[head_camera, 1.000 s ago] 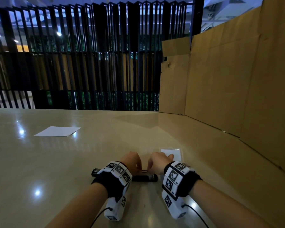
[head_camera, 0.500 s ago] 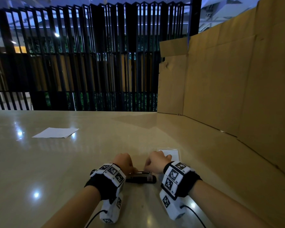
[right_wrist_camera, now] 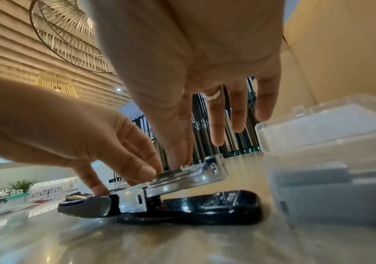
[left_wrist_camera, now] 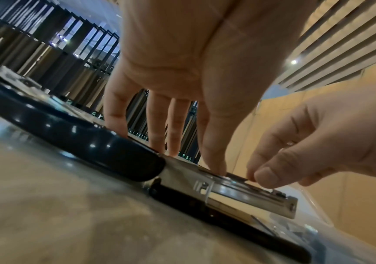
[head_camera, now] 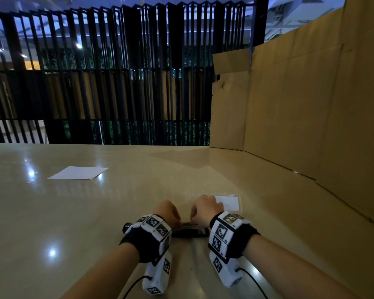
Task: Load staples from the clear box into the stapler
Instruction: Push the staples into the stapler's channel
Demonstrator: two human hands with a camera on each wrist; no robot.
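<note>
I see a stapler with a glossy black base and silver metal channel, a clear box, a white paper sheet, brown cardboard and black-and-white checker-patterned wrist bands.

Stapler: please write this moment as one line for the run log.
stapler: open on table | left hand: fingertips on magazine | right hand: fingers on magazine | box: right of stapler
</note>
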